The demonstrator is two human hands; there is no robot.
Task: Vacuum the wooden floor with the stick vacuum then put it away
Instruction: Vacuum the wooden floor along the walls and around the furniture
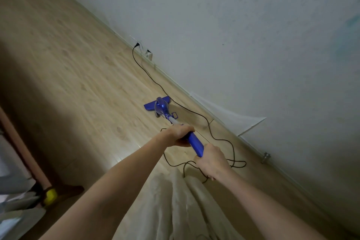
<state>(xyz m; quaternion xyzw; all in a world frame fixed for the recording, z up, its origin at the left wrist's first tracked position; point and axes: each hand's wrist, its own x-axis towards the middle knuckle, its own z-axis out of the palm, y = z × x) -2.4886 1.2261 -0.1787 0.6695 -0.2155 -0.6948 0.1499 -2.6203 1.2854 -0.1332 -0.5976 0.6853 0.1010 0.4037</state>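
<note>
While both hands [180, 135] [211, 159] grip its glossy blue handle [195, 143], the stick vacuum [161, 108] meets pale woodgrain floor [68, 64].

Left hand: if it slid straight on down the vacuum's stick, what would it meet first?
The left hand grips the blue handle; ahead lies bare silver tube, then probably the blue motor body, well before the floor head.

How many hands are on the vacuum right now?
2. The left hand grips the upper end of the blue handle; the right hand grips its lower end, nearer the body.
</note>
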